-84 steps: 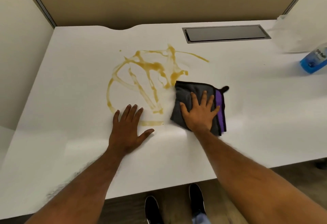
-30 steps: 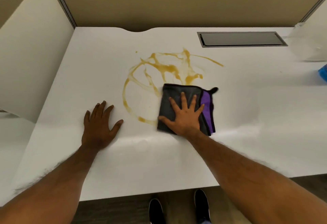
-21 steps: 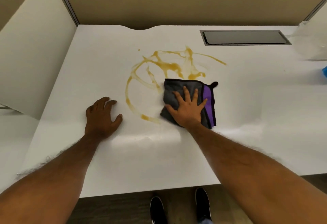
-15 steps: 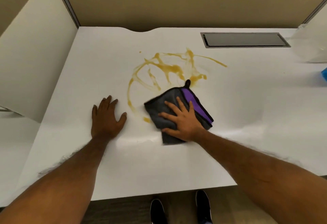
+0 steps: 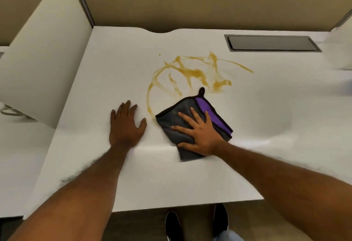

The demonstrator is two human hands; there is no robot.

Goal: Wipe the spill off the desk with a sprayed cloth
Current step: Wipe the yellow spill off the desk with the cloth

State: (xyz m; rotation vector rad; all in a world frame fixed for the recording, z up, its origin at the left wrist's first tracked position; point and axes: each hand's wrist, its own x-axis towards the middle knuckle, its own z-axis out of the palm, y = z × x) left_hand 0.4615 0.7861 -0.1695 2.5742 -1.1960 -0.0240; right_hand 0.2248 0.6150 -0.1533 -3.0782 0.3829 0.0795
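A yellow-brown spill (image 5: 192, 72) loops across the middle of the white desk (image 5: 266, 145). A folded grey cloth with a purple band (image 5: 172, 121) lies at the spill's near right edge, turned diagonally, its black loop pointing away from me. My right hand (image 5: 200, 134) presses flat on the cloth with fingers spread. My left hand (image 5: 125, 124) rests palm down on the bare desk just left of the spill's lower curve, holding nothing.
A dark rectangular cable hatch (image 5: 272, 43) is set into the desk at the back right. White divider panels stand at the left (image 5: 43, 50) and far right. A tan partition wall runs behind. My shoes (image 5: 173, 225) show below the desk's front edge.
My right hand has swept the cloth left and toward me, rotating it diagonal, and the lower part of the spill is gone. My left hand shifted left, then flattened.
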